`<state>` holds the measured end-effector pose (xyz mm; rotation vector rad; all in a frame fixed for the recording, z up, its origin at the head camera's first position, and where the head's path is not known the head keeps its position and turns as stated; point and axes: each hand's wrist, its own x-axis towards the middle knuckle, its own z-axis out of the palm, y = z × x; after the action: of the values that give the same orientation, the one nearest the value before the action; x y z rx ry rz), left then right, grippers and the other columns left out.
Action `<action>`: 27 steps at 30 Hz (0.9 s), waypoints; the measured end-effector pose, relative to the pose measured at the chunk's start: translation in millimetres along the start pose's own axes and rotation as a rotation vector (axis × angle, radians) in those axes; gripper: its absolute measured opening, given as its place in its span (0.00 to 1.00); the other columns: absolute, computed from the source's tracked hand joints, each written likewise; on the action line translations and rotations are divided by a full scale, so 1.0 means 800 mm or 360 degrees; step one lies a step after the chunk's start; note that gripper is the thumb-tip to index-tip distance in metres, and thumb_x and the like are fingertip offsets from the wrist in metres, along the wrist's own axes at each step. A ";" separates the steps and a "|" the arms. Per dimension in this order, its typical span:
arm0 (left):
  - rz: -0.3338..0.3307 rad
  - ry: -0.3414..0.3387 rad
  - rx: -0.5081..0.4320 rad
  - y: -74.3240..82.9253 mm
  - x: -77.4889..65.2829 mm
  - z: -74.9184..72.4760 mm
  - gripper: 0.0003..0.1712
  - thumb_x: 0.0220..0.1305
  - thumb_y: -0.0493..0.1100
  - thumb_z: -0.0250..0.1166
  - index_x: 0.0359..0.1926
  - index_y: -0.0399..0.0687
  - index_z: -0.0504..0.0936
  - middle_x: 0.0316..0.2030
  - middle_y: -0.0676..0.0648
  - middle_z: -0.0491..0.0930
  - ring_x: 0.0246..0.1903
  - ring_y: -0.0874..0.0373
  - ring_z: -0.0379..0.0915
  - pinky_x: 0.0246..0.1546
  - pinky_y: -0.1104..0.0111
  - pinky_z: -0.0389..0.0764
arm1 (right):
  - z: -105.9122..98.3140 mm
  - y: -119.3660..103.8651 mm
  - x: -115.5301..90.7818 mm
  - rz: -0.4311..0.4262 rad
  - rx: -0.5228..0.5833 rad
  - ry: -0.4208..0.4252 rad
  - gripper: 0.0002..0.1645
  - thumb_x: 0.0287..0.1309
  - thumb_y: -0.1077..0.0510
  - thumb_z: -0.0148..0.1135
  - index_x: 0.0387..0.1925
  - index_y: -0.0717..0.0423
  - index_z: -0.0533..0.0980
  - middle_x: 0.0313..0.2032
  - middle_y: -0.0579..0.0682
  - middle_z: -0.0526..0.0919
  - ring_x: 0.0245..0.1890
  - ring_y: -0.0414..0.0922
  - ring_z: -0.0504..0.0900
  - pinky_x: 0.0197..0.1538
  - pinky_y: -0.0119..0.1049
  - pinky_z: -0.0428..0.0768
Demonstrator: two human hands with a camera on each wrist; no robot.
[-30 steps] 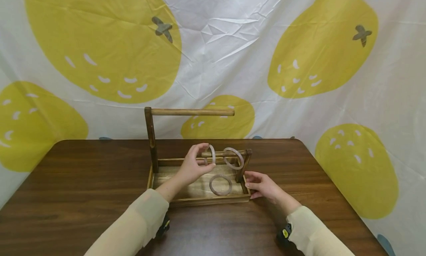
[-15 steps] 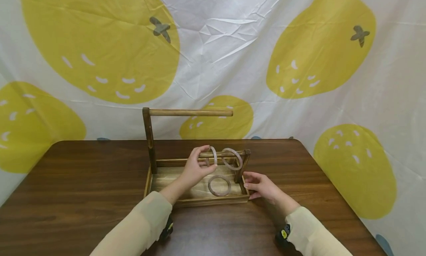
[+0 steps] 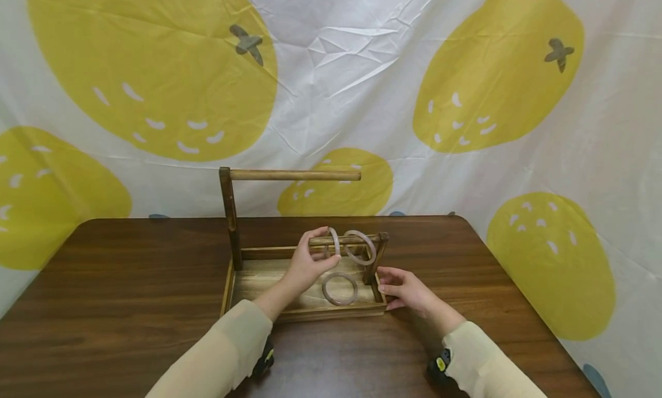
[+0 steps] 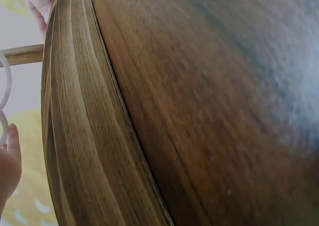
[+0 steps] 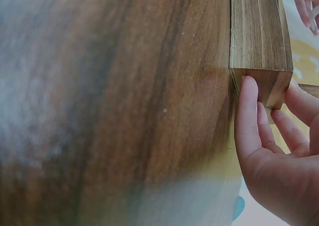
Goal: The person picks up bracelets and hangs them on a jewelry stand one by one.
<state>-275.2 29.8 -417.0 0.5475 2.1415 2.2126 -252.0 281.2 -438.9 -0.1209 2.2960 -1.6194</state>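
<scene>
A wooden tray-shaped rack has a high bar on its left post and a low bar on its right post. My left hand pinches a pale bangle between thumb and fingers; this bangle encircles the low bar near its free left end. A second bangle hangs on that bar near the post. Flat on the tray floor lies a third bangle. My right hand touches the tray's right end, its fairly straight fingers against the end wall in the right wrist view.
The rack stands on a dark brown wooden table. Behind the table hangs a white cloth printed with large yellow fruits. The high bar passes above and behind my left hand.
My left hand has shifted slightly right with the pinched bangle, bringing it farther along the low bar toward the hanging bangle. My right hand stays at the tray's end.
</scene>
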 end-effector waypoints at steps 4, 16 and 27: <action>-0.0012 -0.0014 -0.0091 -0.003 0.001 0.005 0.34 0.55 0.30 0.63 0.63 0.37 0.61 0.58 0.34 0.65 0.41 0.49 0.75 0.40 0.74 0.78 | 0.000 0.000 0.000 0.0001 0.0006 0.0003 0.33 0.62 0.65 0.55 0.66 0.71 0.56 0.51 0.67 0.70 0.34 0.40 0.77 0.30 0.35 0.83; -0.0010 -0.0042 -0.0050 -0.004 0.004 0.015 0.34 0.58 0.32 0.62 0.65 0.36 0.63 0.51 0.27 0.69 0.46 0.39 0.74 0.47 0.62 0.81 | 0.000 0.000 0.001 0.0009 0.0016 0.0008 0.33 0.62 0.65 0.55 0.66 0.71 0.56 0.51 0.68 0.70 0.35 0.40 0.77 0.31 0.36 0.83; -0.0076 -0.0073 -0.0004 -0.003 0.004 0.019 0.33 0.61 0.37 0.61 0.66 0.40 0.62 0.59 0.32 0.65 0.55 0.33 0.68 0.51 0.57 0.79 | -0.001 0.002 0.001 0.0003 0.0008 -0.0004 0.34 0.62 0.65 0.55 0.66 0.71 0.56 0.51 0.67 0.70 0.35 0.40 0.77 0.32 0.36 0.83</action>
<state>-274.7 45.0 -418.6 0.5357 2.1064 2.1563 -252.4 282.0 -440.0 -0.1195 2.2891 -1.6230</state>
